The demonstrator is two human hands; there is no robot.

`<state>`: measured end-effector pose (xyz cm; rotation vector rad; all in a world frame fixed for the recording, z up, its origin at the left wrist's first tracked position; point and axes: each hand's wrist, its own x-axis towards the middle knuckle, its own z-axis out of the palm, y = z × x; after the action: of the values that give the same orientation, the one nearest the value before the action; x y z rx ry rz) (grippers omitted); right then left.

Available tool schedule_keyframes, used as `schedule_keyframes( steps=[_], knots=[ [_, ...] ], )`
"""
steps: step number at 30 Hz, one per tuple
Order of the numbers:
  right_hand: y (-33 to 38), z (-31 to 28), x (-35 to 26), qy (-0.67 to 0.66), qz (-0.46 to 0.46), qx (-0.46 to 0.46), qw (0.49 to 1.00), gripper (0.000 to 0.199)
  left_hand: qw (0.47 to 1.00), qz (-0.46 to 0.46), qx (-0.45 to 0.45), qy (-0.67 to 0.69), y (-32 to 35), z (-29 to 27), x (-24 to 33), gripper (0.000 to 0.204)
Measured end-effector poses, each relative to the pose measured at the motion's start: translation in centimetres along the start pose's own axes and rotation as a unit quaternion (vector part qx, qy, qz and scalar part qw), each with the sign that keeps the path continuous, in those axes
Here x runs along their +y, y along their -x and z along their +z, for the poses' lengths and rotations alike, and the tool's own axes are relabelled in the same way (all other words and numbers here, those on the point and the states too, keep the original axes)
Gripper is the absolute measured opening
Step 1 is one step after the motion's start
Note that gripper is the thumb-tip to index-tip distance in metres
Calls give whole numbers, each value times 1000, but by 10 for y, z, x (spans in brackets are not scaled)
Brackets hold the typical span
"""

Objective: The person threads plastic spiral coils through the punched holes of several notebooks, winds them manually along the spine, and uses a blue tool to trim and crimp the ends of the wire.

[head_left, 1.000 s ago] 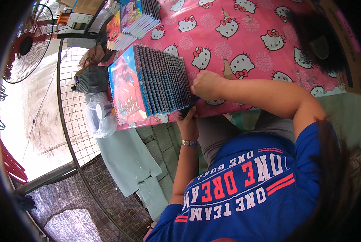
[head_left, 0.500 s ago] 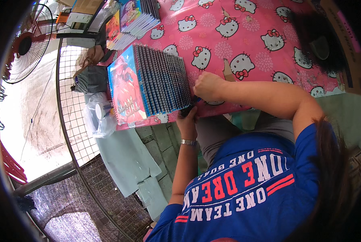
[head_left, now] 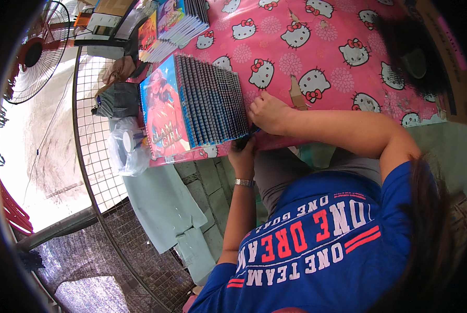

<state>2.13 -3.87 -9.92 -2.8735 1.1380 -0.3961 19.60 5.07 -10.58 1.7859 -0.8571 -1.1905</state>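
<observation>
A long row of spiral-bound notebooks [head_left: 212, 104] stands on the table, their dark coils facing up and the pink-and-blue cover of the end one facing left. My right hand [head_left: 269, 113] is at the row's right end, fingers curled and closed; whatever is in them is hidden. Below the row's near right corner, at the table edge, my left hand [head_left: 242, 155] is closed around something small and dark that I cannot make out. A metal watch is on my left wrist.
The pink patterned tablecloth [head_left: 317, 49] has a torn patch beside my right hand. More notebooks [head_left: 184, 26] are stacked at the far left. A clear plastic bag [head_left: 125, 148] hangs at the left edge. A fan [head_left: 35, 55] stands left; a cardboard box [head_left: 447, 57] is at right.
My right hand has turned slightly and come a little closer to the end of the notebook row. My left hand stays almost where it was.
</observation>
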Motion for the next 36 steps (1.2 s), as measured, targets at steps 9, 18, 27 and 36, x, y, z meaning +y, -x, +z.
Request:
schedule_keyframes(
  steps=[9, 18, 27, 36],
  knots=[
    [-8, -20, -5, -137, 46, -151, 978, 18, 996, 0, -55, -66, -15, -20, 3, 10],
    [-11, -15, -10, -141, 27, -124, 982, 18, 998, 14, -42, -32, -14, -23, -3, 9],
    [-15, 2, -1, -94, -27, -52, 994, 17, 999, 20, -46, 12, -11, -22, -8, 9],
    [-8, -3, -3, -111, 0, -63, 992, 22, 999, 46, -20, -8, -6, -19, -11, 9]
  ],
)
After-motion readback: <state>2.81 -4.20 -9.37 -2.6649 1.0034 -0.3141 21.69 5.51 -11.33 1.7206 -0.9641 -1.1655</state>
